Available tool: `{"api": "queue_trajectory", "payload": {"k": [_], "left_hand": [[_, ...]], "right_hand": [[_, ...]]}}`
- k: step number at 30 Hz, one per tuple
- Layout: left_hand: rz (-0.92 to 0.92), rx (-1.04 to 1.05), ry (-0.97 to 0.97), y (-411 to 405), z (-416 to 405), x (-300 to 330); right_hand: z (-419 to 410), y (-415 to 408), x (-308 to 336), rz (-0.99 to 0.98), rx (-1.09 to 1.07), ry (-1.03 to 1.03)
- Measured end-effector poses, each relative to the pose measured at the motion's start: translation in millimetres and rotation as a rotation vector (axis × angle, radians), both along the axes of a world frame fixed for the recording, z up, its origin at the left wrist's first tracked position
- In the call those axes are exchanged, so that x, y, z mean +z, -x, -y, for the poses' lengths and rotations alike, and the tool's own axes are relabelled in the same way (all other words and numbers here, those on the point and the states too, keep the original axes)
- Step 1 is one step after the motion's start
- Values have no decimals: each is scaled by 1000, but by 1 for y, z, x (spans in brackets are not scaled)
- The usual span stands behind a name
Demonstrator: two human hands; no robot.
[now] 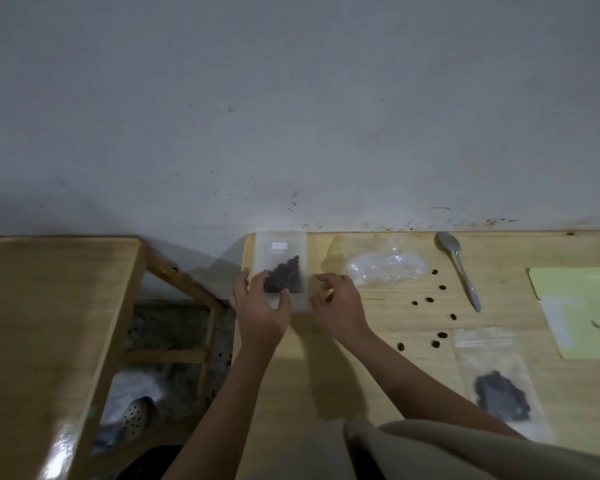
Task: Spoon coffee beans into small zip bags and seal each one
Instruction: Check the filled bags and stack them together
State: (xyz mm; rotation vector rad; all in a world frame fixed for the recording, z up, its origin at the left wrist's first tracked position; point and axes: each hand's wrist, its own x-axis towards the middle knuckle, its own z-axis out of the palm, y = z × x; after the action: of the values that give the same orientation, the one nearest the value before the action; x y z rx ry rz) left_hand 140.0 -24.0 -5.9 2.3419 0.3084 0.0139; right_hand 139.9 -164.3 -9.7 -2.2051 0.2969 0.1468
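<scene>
A small clear zip bag [280,252] with a heap of dark coffee beans [284,277] in it lies at the far left corner of the wooden table [326,368], against the wall. My left hand [258,306] pinches the bag's near left end between thumb and fingers. Just off the bag's right edge, my right hand [342,304] has its fingers curled and apart, with nothing in them. A metal spoon [461,270] lies empty farther right. A second bag holding beans [499,389] lies flat at the near right.
A crumpled pile of empty clear bags [385,263] sits beside my right hand. Several loose beans [429,300] are scattered between it and the spoon. A pale green pouch [582,313] lies at the right edge. Another wooden table [49,323] stands left across a gap.
</scene>
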Motion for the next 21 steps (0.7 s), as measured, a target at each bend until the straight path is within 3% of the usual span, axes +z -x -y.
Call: {"api": "queue_trajectory", "payload": {"k": [4,9,14,18,21], "left_hand": [[50,-36,76,32,38,11],[-23,-315,221,81,113,16],[-375,-449,306,120,190,9],[-585,-481,166,132,234,4],[-577,-438,164,137,258,6]], "right_hand": [[41,49,8,88,-105,-8],[119,119,7,124,-383,85],[208,170,-4,-73,-629,242],[242,184,-11,-389,-569,363],[249,187,-18,-390,-488,321]]}}
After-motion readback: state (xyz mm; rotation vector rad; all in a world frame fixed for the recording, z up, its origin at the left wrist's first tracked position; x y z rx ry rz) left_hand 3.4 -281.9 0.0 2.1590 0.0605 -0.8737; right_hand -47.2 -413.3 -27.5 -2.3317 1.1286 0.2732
